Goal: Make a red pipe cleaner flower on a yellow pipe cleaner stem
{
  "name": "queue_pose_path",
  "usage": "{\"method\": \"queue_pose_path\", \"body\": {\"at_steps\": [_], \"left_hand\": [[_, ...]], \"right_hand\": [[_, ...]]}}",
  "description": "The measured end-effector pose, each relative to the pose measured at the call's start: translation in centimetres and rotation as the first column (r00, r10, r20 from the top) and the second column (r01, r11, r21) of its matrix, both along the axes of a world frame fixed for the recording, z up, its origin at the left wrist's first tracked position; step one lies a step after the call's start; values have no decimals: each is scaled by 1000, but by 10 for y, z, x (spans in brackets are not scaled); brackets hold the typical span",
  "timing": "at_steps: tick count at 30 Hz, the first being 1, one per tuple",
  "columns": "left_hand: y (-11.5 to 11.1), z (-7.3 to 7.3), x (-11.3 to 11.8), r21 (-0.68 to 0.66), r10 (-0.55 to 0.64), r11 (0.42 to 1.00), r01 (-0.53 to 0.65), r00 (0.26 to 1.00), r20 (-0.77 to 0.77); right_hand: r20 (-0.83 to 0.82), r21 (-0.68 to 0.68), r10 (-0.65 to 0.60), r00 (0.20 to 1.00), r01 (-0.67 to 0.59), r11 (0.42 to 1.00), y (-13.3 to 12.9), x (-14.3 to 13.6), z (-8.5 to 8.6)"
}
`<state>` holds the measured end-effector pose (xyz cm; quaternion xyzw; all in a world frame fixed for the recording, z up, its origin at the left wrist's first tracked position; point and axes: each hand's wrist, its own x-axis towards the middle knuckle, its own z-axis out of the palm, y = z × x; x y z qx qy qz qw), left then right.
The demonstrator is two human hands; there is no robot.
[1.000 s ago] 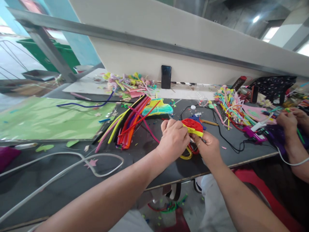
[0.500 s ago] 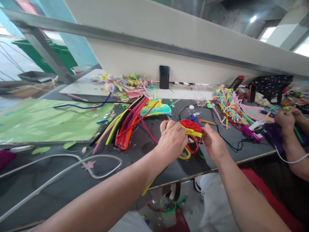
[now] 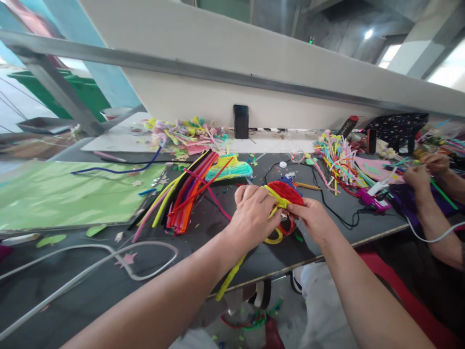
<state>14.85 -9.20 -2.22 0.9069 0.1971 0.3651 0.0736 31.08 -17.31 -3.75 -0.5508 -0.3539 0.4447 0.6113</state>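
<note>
My left hand (image 3: 254, 211) is closed around a yellow pipe cleaner (image 3: 236, 274), whose tail hangs below the wrist past the table edge. Between the hands sits a red fuzzy piece (image 3: 285, 192), like coiled pipe cleaner, with yellow along its near left side. My right hand (image 3: 310, 217) pinches the yellow strand at the lower edge of this piece between thumb and fingers. Just beneath the hands lie a yellow loop (image 3: 275, 236) and a red loop (image 3: 288, 226), partly covered. Left of them a bundle of coloured pipe cleaners (image 3: 189, 198) rests on the table.
Behind the bundle lies a turquoise and yellow pipe-cleaner bundle (image 3: 228, 170). A phone (image 3: 241, 121) leans on the back panel. White cable (image 3: 160, 278) loops at front left, near a green sheet (image 3: 80, 194). A purple glue gun (image 3: 374, 199) and another person's hands (image 3: 423, 172) are at right.
My right hand has moved in from the red piece's right end to pinch the yellow strand at its lower edge. The red piece has turned, showing more of its face. The view has shifted slightly.
</note>
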Motion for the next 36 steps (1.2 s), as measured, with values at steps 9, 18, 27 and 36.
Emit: {"method": "queue_pose_path", "body": {"at_steps": [9, 18, 27, 36], "left_hand": [[32, -3, 1, -886, -186, 263, 383, 921, 343], [32, -14, 3, -930, -198, -20, 366, 911, 363], [31, -16, 6, -943, -164, 70, 325, 936, 311], [26, -13, 6, -922, -163, 95, 375, 920, 357]], "right_hand": [[78, 25, 45, 996, -47, 999, -3, 4, 3], [107, -45, 69, 992, -65, 997, -2, -1, 2], [115, -29, 72, 991, -69, 997, 1, -2, -2], [48, -12, 54, 997, -54, 998, -1, -5, -1]]}}
